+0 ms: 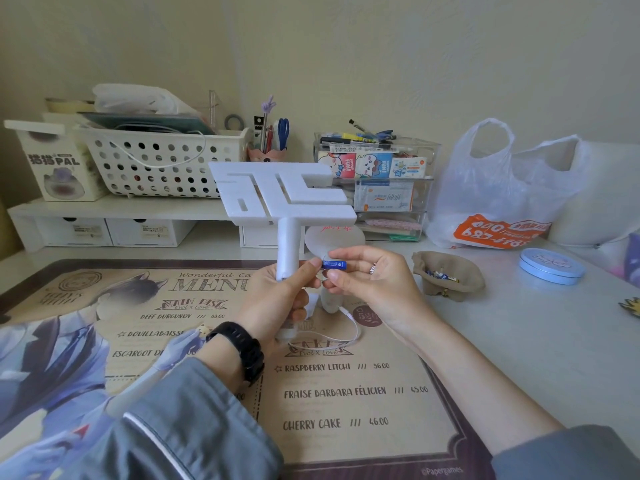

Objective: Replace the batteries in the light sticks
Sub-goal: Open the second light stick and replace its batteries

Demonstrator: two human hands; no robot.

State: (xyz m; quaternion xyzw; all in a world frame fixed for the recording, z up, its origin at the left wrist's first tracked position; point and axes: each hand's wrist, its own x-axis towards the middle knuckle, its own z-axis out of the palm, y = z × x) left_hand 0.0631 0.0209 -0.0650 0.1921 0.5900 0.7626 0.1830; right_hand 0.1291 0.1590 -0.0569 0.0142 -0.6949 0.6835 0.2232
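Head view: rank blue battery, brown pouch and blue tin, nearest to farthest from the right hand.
1. Blue battery: pinched in the right hand itself.
2. Brown pouch: just to the hand's right.
3. Blue tin: farther right, beyond the pouch.

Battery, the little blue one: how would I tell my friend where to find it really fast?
Look above the menu-printed desk mat, at the tall white light stick in the middle. Just right of its handle, the right hand pinches the battery sideways between finger and thumb. It is the only small dark blue cylinder held up; the stick is white.
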